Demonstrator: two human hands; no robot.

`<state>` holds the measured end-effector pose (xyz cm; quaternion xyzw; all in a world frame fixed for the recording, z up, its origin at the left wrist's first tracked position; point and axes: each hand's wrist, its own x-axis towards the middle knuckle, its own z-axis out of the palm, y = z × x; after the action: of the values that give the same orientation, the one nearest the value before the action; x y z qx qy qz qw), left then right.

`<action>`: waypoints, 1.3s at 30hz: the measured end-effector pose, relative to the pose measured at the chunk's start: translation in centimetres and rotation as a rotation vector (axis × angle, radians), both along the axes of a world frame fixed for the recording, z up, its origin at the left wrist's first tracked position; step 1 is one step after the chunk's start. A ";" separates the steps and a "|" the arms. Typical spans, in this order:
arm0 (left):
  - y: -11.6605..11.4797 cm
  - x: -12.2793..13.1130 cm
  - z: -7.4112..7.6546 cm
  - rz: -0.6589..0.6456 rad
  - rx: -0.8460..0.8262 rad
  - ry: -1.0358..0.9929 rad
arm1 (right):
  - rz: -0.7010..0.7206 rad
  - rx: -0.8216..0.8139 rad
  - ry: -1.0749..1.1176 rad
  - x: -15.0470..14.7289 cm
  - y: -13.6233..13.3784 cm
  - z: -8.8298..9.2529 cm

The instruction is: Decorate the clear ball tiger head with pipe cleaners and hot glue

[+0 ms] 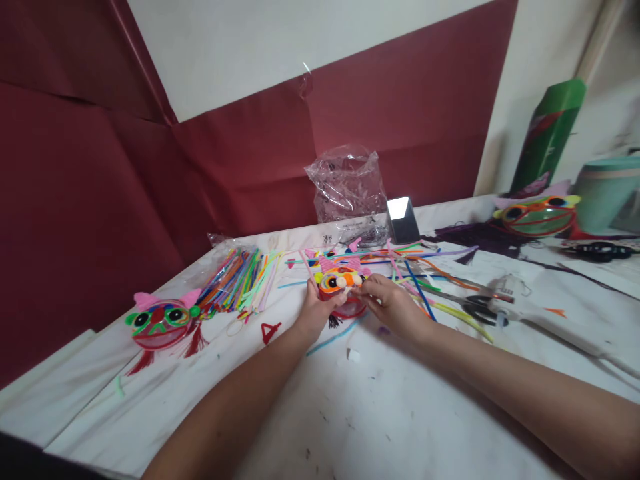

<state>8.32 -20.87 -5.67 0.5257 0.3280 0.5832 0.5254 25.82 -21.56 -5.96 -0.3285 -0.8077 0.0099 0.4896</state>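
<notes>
Between my two hands is a small lion-head craft (345, 308) made of coloured pipe cleaners, with pink ears, round black eyes and a dark tassel below. My left hand (323, 310) grips its left side, thumb across the front. At its right eye, the fingers of my right hand (383, 297) are pinched together against the face; whether a small piece sits between them is hidden. A finished-looking lion head (160, 323) with red tassels lies to the left. Near my left wrist is a bent red pipe cleaner (271, 332).
Bundled pipe cleaners (237, 280) lie at the back left, loose ones behind my hands. Scissors (477, 307) and a white glue gun (560, 330) lie on the right. Further back are a clear plastic bag (350, 193), a phone (403, 220) and another lion head (537, 215).
</notes>
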 end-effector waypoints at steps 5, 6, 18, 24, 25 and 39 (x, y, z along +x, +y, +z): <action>0.0 -0.1 -0.2 0.005 -0.011 0.016 | -0.035 0.051 -0.052 0.0 -0.3 -0.1; 0.0 -0.1 -0.2 0.005 -0.011 0.023 | -0.039 0.060 -0.058 0.0 -0.3 -0.1; -0.9 0.1 0.9 0.052 -0.032 0.053 | -0.063 0.079 -0.121 -0.1 -0.9 -0.1; -1.0 0.1 0.9 0.056 -0.041 0.054 | -0.074 0.077 -0.164 -0.1 -1.1 -0.3; -1.0 0.1 0.8 0.053 -0.040 0.053 | -0.078 0.079 -0.167 -0.1 -1.2 -0.3; -0.5 0.0 0.2 0.006 -0.024 0.005 | -0.100 0.073 -0.216 0.0 -1.6 -0.1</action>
<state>8.29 -21.34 -5.47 0.5196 0.3378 0.5794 0.5293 25.78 -23.13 -6.07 -0.3495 -0.8381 -0.0794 0.4112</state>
